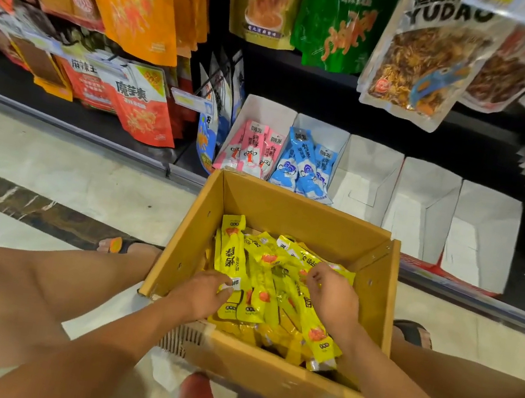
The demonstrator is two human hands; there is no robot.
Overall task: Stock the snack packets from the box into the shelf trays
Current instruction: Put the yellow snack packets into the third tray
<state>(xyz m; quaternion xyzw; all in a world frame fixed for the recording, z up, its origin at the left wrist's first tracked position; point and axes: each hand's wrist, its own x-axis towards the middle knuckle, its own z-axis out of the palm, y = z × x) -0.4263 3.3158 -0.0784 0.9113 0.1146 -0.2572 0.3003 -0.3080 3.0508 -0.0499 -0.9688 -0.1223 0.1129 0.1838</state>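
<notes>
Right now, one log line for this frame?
phase: gathering | left hand: pinches yellow packets | right hand: fingers in pile, grip unclear | box: part-full | trays: pink packets, blue packets stocked; three bare

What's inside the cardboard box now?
A loose pile of yellow snack packets, with the left hand and right hand in it. The pile covers the bottom of the box.

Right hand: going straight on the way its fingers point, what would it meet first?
The yellow packets in the box. The right hand seems to be touching them with its fingertips, though depth is unclear.
</notes>
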